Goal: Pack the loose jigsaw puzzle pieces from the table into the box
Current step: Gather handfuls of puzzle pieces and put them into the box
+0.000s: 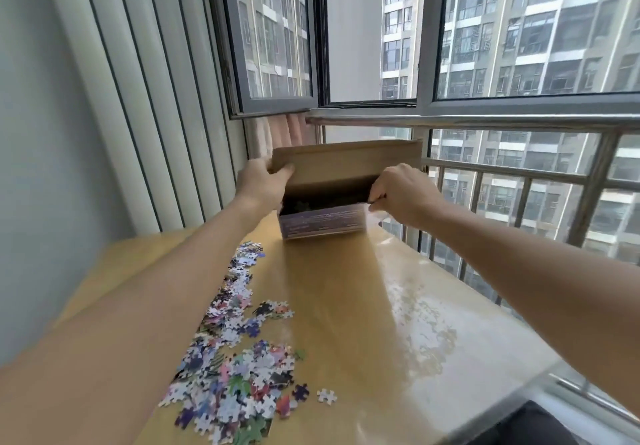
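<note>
A purple printed box (322, 223) stands at the far end of the wooden table (346, 306). Its brown cardboard lid (346, 160) is tilted up above it, and the inside looks dark. My left hand (263, 181) grips the lid's left edge. My right hand (401, 192) pinches the box's right rim or a flap there. Loose colourful jigsaw pieces (235, 358) lie in a long scatter along the table's left side, partly hidden by my left forearm. One pale piece (326, 395) lies apart on the right of the heap.
A steel railing (519, 181) runs along the table's right and far sides, with windows above it. Pale vertical blinds (138, 98) cover the wall on the left. A dark object (540, 424) shows at the bottom right, below the table edge.
</note>
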